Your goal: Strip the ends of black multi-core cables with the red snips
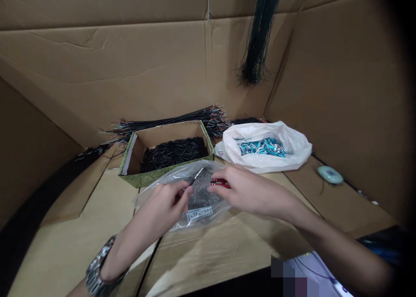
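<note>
My left hand (170, 201), with a metal-band watch (102, 266) on its wrist, pinches a thin black cable (192, 181) with a pale, silvery tip pointing up and right. Closed around a pair of small red-handled snips (221, 183) is my right hand (242, 186), a short way right of the cable tip. Both hands hover over a clear plastic bag (162, 175) with many small grey metallic pieces (203, 193) inside and a printed label (199, 213) on its front. The cable and the snips are apart.
Behind the bag stands a green-edged open box (169, 169) of short black pieces. A white bag (295, 154) of blue shiny pieces lies right of it. Cable bundles (169, 119) lie behind; dark wires (260, 41) hang above. A pale oval device (329, 174) sits far right. Cardboard walls (130, 71) surround the table.
</note>
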Available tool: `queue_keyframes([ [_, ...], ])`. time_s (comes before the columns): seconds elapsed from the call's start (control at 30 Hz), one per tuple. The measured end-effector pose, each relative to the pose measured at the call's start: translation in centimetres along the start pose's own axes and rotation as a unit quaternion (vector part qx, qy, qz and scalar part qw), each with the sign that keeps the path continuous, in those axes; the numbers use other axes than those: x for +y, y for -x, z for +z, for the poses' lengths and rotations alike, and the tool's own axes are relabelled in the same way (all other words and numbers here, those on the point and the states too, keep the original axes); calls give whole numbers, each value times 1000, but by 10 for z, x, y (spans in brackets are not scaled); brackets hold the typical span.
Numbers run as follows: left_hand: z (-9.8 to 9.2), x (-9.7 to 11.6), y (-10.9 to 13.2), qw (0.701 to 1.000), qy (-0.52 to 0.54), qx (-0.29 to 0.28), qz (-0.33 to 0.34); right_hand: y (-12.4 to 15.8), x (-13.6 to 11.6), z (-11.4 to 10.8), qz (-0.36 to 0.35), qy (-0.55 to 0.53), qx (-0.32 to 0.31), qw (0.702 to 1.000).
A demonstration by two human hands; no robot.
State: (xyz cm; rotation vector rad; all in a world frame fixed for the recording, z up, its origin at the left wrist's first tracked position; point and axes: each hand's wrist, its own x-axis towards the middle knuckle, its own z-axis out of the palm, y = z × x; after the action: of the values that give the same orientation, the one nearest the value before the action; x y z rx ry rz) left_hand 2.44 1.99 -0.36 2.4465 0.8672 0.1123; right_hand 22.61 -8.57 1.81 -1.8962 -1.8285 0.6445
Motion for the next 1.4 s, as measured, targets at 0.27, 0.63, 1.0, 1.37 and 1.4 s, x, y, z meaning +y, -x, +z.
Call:
queue_keyframes([
  [0.27, 1, 0, 1, 1000, -2, 4, 1, 10, -5, -9, -2, 26, 25, 999],
  [0.63, 4, 0, 3, 1000, 3, -1, 12, -12, 2, 18, -21, 35, 18, 999],
  [1.0, 9, -8, -3, 1000, 14, -26, 5, -14, 14, 44, -94, 95, 35, 990],
  [1.37, 16, -1, -6, 999, 44, -17, 4, -15, 15, 44, -94, 127, 23, 987],
  [1.4, 16, -2, -6, 999, 49, -16, 4, -15, 14, 46, -92, 138, 22, 986],
])
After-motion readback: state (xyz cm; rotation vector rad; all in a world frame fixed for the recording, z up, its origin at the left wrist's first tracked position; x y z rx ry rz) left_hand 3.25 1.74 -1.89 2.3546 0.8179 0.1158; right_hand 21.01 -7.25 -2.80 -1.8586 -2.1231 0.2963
